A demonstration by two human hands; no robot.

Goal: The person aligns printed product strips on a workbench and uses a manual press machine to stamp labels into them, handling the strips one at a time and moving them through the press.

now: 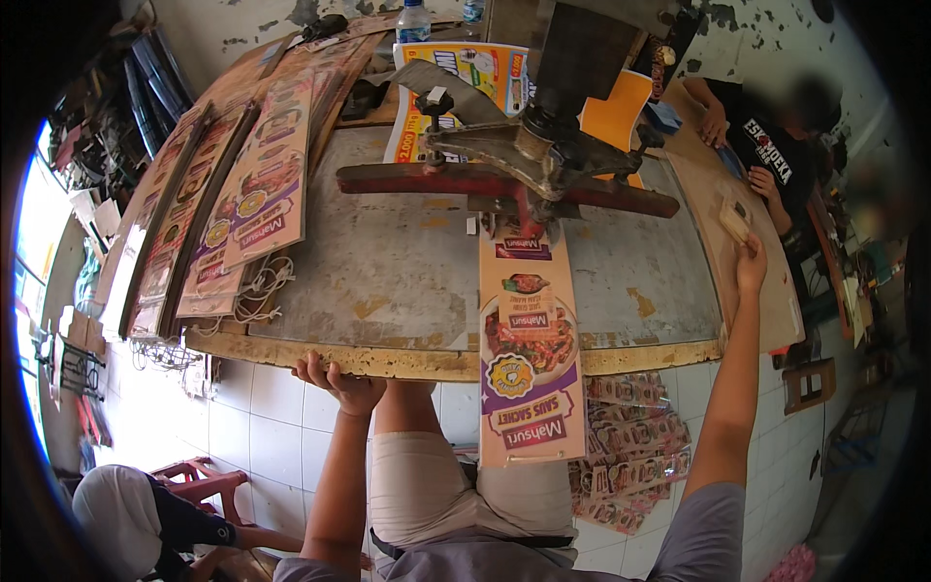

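A long printed cardboard strip lies under the red crossbar of a metal press. Its near end juts over the table's front edge, toward my lap. At that edge, left of the strip, my left hand has its fingers bent against the wood. Far out to the right, my right hand closes on the near end of a small beige block with a dark patch on top. The block lies on a brown board; some of my fingers are hidden.
Stacks of similar printed strips with white strings lie at the left. More strips are spread on the tiled floor. Another person works at the right, and one sits by a red stool at lower left.
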